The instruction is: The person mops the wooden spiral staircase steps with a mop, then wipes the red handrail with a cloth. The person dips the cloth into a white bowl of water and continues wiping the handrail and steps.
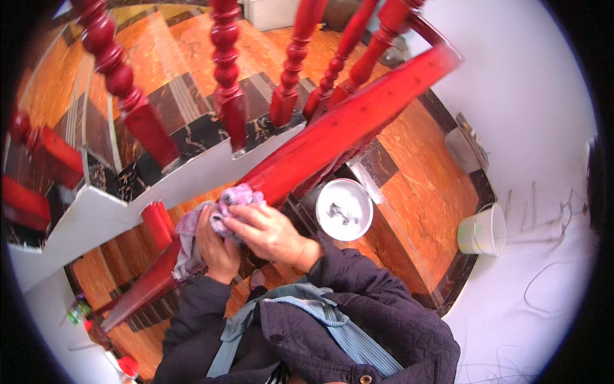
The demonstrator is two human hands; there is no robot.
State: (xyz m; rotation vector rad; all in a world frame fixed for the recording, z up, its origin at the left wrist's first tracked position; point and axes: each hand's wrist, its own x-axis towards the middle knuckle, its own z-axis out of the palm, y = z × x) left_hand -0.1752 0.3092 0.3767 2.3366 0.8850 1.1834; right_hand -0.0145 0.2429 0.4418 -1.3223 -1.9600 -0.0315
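A red wooden handrail (345, 120) slopes diagonally across the middle of the view. A crumpled pink and grey cloth (188, 242) lies bunched over it. My left hand (216, 245) grips the lower part of the cloth against the rail. My right hand (268, 235) presses on the upper bunch, its fingers bent into the folds. The cloth and my hands hide the rail surface beneath them. To the right of my right hand, on the stairs, stands a round white bucket (369, 211) with whitish, foamy-looking contents and dark patches in the middle.
Turned red balusters (225, 72) rise from the black marbled stair edge (196, 137) beyond the rail. A pale bucket with a wire handle (482, 230) stands by the white wall (532, 120) at right. Orange and dark brown steps (412, 230) surround me.
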